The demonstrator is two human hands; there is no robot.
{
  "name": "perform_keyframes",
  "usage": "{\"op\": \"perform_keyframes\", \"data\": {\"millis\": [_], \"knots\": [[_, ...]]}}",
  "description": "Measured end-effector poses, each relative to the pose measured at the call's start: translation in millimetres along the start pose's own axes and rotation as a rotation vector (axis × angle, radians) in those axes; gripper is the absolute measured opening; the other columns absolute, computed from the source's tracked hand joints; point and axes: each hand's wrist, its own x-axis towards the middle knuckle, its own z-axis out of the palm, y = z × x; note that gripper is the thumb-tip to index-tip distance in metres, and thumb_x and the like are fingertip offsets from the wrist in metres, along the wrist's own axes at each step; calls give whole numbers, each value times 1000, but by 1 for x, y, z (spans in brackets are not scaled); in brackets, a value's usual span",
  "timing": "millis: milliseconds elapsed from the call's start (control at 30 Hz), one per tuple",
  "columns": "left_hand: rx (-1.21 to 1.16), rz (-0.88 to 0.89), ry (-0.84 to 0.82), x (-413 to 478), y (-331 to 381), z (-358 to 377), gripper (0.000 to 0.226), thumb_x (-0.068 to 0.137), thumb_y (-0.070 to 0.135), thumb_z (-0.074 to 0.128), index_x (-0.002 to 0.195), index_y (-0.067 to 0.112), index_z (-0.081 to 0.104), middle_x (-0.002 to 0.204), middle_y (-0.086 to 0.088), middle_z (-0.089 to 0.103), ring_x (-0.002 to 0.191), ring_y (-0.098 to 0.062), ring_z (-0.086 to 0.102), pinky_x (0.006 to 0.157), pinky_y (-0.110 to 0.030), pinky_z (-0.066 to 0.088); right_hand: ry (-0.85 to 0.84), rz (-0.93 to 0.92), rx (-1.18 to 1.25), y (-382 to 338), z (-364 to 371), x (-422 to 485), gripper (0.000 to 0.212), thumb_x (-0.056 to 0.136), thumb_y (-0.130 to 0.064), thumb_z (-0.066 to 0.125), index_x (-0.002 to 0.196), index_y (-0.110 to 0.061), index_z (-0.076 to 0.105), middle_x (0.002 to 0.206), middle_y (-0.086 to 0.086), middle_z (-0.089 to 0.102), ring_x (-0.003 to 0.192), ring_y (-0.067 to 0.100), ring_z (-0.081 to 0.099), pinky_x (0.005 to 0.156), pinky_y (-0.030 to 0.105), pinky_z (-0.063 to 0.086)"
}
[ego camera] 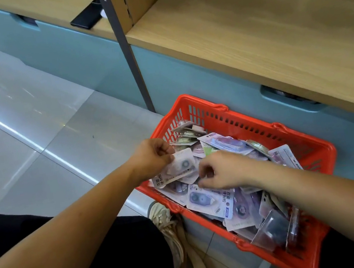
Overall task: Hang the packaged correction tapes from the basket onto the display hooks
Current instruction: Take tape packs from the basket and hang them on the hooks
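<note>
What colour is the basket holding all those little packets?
Bright orange-red basket with slotted walls, shown best in the head view.

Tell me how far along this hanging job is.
Done: nothing that shows; no display hooks or hung packs appear in this view. In hand: the left hand pinches one packaged correction tape over the red basket, while the right hand reaches into the pile; whether it grips a pack is unclear. Left: nearly everything, since the basket is heaped with packs.
</note>
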Motion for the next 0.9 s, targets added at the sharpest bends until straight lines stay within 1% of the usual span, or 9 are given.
{"op": "perform_keyframes", "data": {"millis": [133, 267, 367, 433, 500, 600, 667, 800, 900], "knots": [[-35, -34, 82, -7, -2, -9, 16, 94, 8, 73, 103, 22, 70, 106, -7, 78, 96, -28, 76, 82, -43, 65, -25, 48, -280, -16, 19, -8, 54, 83, -65, 69, 125, -31, 62, 118, -3, 68, 113, 24, 62, 82, 35, 46], [-57, -93, 88, -12, -7, -17, 15, 96, 12, 72, 103, 25, 68, 109, 0, 76, 94, -22, 75, 70, -31, 65, -50, 74, -290, -20, 26, -11, 59, 77, -63, 76, 125, -30, 63, 115, -2, 69, 112, 24, 61, 84, 35, 44], [-104, -133, 62, -14, -8, -20, 18, 97, 15, 72, 112, 22, 70, 110, 4, 75, 85, -14, 74, 58, -23, 60, -75, 94, -54, -14, 20, -7, 34, 74, -49, 82, 83, -20, 66, 70, -7, 58, 69, 15, 53, 66, 33, 40], [-146, -141, 55, -14, -5, -21, 18, 98, 15, 69, 115, 23, 71, 108, 5, 75, 86, -14, 75, 64, -27, 63, -53, 103, 153, -4, 4, -4, 37, 76, -34, 81, 71, -5, 58, 61, 0, 40, 57, 15, 36, 58, 33, 30], [-188, -156, 64, -13, -2, -19, 15, 99, 12, 66, 107, 22, 73, 105, 3, 76, 89, -18, 77, 72, -33, 66, 0, 153, 372, 4, -18, -5, 37, 79, -27, 81, 78, 3, 60, 66, 3, 43, 61, 13, 39, 59, 33, 29], [-288, -189, 90, -10, 1, -9, 14, 95, 5, 64, 99, 13, 75, 100, -9, 79, 88, -29, 78, 75, -40, 66, 82, 227, 939, 17, -32, -1, 25, 86, -17, 80, 98, 4, 72, 84, 16, 71, 75, 23, 63, 68, 35, 50], [-383, -179, 77, -9, 9, 1, 13, 93, 1, 66, 93, 11, 74, 95, -15, 78, 85, -32, 76, 76, -40, 65, 147, 250, 1223, 15, -32, 4, 21, 92, -8, 73, 107, 7, 71, 95, 26, 74, 78, 29, 69, 73, 38, 56], [-642, -115, -15, -3, 29, 23, 20, 96, -6, 64, 86, 10, 70, 86, -19, 72, 73, -29, 68, 76, -42, 60, 290, 220, 1437, 10, -30, 13, 8, 99, -4, 64, 106, -3, 64, 93, 20, 73, 74, 24, 71, 69, 39, 61], [-673, -84, -58, 7, 35, 34, 15, 96, -3, 66, 94, 9, 74, 92, -18, 77, 81, -28, 72, 78, -40, 64, 366, 218, 1467, 23, -35, 20, 24, 97, -2, 65, 120, -8, 61, 101, 16, 78, 84, 26, 74, 81, 46, 61]]}}
